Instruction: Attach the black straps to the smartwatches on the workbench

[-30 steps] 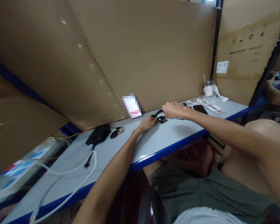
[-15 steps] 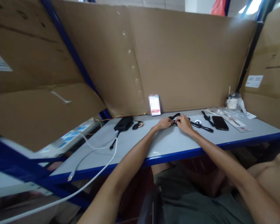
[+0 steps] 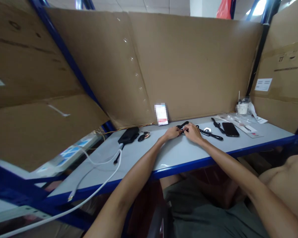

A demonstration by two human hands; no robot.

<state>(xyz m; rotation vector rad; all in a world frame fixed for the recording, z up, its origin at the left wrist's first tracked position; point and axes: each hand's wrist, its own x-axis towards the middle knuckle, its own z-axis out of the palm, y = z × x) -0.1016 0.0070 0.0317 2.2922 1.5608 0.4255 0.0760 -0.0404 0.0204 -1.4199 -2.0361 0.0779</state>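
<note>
My left hand (image 3: pixel 172 133) and my right hand (image 3: pixel 192 132) meet on a grey table (image 3: pixel 144 155) with a blue front edge. Both pinch a small black watch with its strap (image 3: pixel 183 126), which lies on the table between them. The fingers of each hand are curled onto it. A black strap piece (image 3: pixel 211 135) stretches to the right of my right hand.
A black phone (image 3: pixel 230 129) and another black watch (image 3: pixel 216 124) lie to the right, near plastic sleeves and a white cup (image 3: pixel 241 107). A black pouch (image 3: pixel 128 135), a key fob (image 3: pixel 142 136) and a white cable (image 3: pixel 99 185) are on the left. Cardboard walls surround the table.
The view swung from a tilted look to a level one. My right hand came down beside my left, and both now close on the black watch.
</note>
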